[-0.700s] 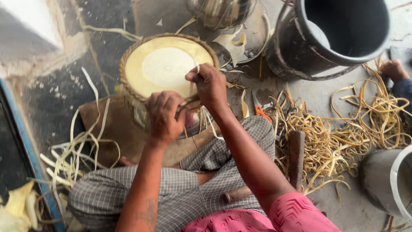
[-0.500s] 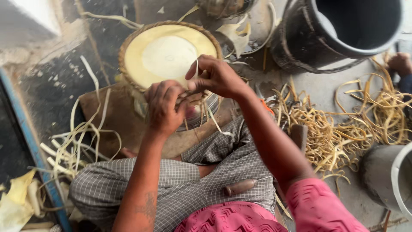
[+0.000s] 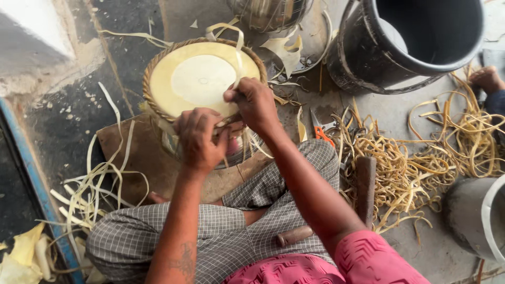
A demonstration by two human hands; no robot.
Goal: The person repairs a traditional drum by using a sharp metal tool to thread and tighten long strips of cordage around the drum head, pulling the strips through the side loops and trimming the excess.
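Drum (image 3: pixel 200 79) near rim hidden behind both hands; black bucket (image 3: pixel 415 37) cut off at top edge.

- One round drum (image 3: pixel 202 79) with a pale skin head and a woven rim, directly beyond the fingers (image 3: pixel 197 122).
- Two hands of the person: left hand (image 3: pixel 201 138) and right hand (image 3: pixel 253 105), both on the near rim of the drum.
- One other person's hand (image 3: pixel 486 79), far right of the fingers.
- One large black bucket (image 3: pixel 363 58), beyond and right of the fingers.
- One grey bucket (image 3: pixel 473 221), right and nearer.
- One orange-handled scissors (image 3: pixel 322 131), just right of the fingers.
- One pile of cane strips (image 3: pixel 405 163), right.
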